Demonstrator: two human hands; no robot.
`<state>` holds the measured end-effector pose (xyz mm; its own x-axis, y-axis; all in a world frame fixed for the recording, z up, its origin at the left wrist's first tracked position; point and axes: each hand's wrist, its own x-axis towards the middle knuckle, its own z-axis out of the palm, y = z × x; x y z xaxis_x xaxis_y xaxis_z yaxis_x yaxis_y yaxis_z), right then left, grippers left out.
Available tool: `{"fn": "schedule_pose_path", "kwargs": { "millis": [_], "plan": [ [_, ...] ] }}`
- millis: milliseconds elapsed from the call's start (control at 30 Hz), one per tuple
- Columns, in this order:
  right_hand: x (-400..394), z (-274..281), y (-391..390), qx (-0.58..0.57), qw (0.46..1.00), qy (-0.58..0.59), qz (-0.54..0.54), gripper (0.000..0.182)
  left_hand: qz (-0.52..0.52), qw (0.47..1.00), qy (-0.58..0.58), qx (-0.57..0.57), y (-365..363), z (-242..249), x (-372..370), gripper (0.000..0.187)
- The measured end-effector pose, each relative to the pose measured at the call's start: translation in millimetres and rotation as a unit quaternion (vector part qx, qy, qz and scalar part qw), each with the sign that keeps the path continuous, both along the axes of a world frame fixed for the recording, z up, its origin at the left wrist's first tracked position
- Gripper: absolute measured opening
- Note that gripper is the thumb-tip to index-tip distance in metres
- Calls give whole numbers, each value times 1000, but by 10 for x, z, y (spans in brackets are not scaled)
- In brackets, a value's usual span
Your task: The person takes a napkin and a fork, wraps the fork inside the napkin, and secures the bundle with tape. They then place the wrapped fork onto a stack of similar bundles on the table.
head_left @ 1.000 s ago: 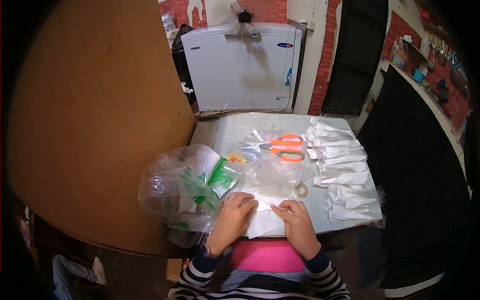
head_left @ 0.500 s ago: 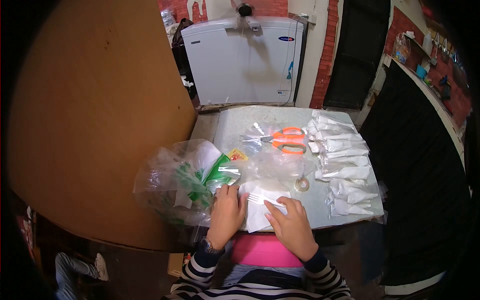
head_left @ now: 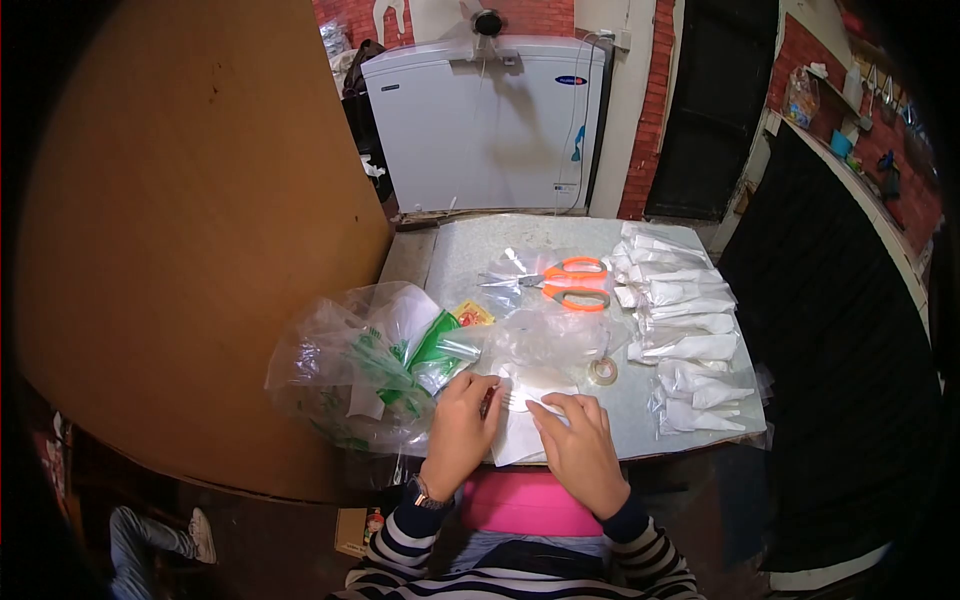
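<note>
A white paper napkin (head_left: 519, 440) lies near the front edge of the table, with a white plastic fork (head_left: 516, 401) across it. My left hand (head_left: 461, 428) is at the napkin's left side, its fingers curled beside the fork's tines; what they pinch is partly hidden. From the right, my right hand (head_left: 583, 445) has its thumb and forefinger together at the fork's handle. Just beyond the napkin lies a heap of clear plastic bags (head_left: 545, 340). A roll of tape (head_left: 602, 371) rests to the right of them.
Orange-handled scissors (head_left: 577, 284) lie farther back. Several wrapped white bundles (head_left: 690, 320) line the table's right side. A large clear bag with green print (head_left: 345, 360) and a yellow sachet (head_left: 472, 313) are on the left. A wooden panel (head_left: 220, 250) stands left; a white freezer (head_left: 490, 130) is behind.
My left fingers have moved right and up to the napkin's corner by the tines. My right hand has shifted slightly left, its fingers closer together, covering more of the fork.
</note>
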<state>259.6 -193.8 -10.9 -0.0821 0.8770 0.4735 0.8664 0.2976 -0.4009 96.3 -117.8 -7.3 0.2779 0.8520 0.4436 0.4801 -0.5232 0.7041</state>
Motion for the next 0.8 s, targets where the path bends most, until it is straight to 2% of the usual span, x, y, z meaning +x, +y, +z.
{"fn": "schedule_pose_path", "kwargs": {
  "millis": [100, 233, 533, 800],
  "plan": [
    [-13, 16, 45, 1, 1000, 14, -19, 26, 1, 1000, -6, 18, 6, -21, 25, 12],
    [5, -18, 111, 0, 999, 30, -28, 25, -4, 999, 4, 41, 13, -28, 14, 11],
    [16, -37, 144, 1, 999, 24, -36, 27, 13, 998, -59, -18, 14, -37, -10, 10],
    [24, -28, 146, -6, 999, 30, -36, 26, 24, 997, -68, 5, 39, -64, -40, 11]
  ]
}}
